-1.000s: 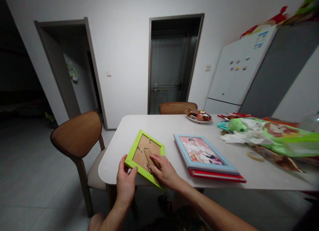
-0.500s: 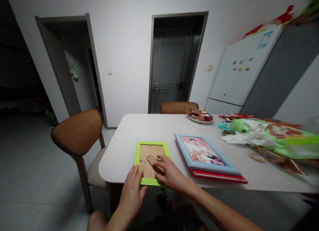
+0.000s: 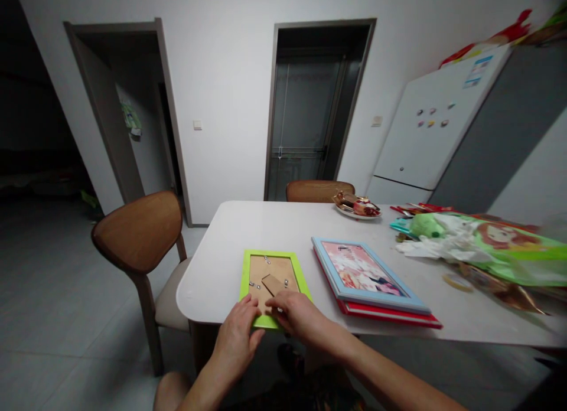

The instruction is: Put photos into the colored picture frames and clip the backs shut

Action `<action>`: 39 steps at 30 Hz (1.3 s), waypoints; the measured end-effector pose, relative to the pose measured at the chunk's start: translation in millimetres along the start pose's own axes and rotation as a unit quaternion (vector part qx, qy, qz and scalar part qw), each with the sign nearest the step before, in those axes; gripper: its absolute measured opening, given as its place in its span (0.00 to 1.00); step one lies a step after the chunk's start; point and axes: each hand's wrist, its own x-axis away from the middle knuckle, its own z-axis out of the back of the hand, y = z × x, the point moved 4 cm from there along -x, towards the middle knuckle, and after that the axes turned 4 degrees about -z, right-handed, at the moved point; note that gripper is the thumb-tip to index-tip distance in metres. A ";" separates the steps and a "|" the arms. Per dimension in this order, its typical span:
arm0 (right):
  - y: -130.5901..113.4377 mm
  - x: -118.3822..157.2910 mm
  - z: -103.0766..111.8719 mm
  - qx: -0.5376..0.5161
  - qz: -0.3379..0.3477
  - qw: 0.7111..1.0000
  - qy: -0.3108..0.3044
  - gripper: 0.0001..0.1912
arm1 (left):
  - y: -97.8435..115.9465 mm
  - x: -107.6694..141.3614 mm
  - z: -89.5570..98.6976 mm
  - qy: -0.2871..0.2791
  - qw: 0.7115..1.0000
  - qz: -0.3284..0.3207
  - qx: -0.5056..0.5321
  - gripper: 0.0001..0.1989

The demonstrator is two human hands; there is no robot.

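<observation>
A lime-green picture frame (image 3: 303,281) lies face down near the table's front edge, its brown backing board (image 3: 258,266) up. Small metal clips (image 3: 252,284) sit around the board, and a brown stand flap (image 3: 272,284) slants across its middle. My left hand (image 3: 237,328) grips the frame's lower left corner, fingers on top and thumb at the front edge. My right hand (image 3: 301,319) bends over the lower part of the board, fingers drawn together by the bottom clip. Those fingertips hide the clip, so I cannot make out what they hold.
Right of the green frame, a light-blue picture frame (image 3: 376,302) with a photo rests on a red one (image 3: 398,317). Farther right lie a green plastic bag (image 3: 522,251), tissues (image 3: 420,247) and a tape roll (image 3: 458,282). A plate (image 3: 354,215) stands behind. Chairs (image 3: 137,231) flank the white table (image 3: 208,281).
My right hand has moved down and slightly left over the backing board, uncovering the clip on the right side. Its fingers are now more bunched. My left hand stays at the corner.
</observation>
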 end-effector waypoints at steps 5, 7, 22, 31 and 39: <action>4.0 -10.3 6.1 -0.100 -0.002 0.995 -0.026 0.14 | -0.1 -1.1 0.7 -0.006 1.000 0.008 -0.001 0.15; 5.3 -19.1 4.9 -0.096 0.003 0.995 -0.008 0.14 | -0.3 -0.5 0.6 -0.005 1.000 0.006 0.003 0.15; 23.3 -74.2 -26.4 0.121 -0.144 0.980 0.058 0.15 | 2.4 0.5 1.7 -0.014 1.000 0.018 -0.003 0.13; 39.2 -78.5 -22.0 0.140 -0.173 0.973 0.067 0.12 | 2.1 0.8 2.3 -0.011 1.000 0.017 0.023 0.13; 49.5 -82.7 -23.9 0.130 -0.199 0.969 0.068 0.15 | -0.7 -0.3 0.1 -0.007 1.000 0.009 0.027 0.13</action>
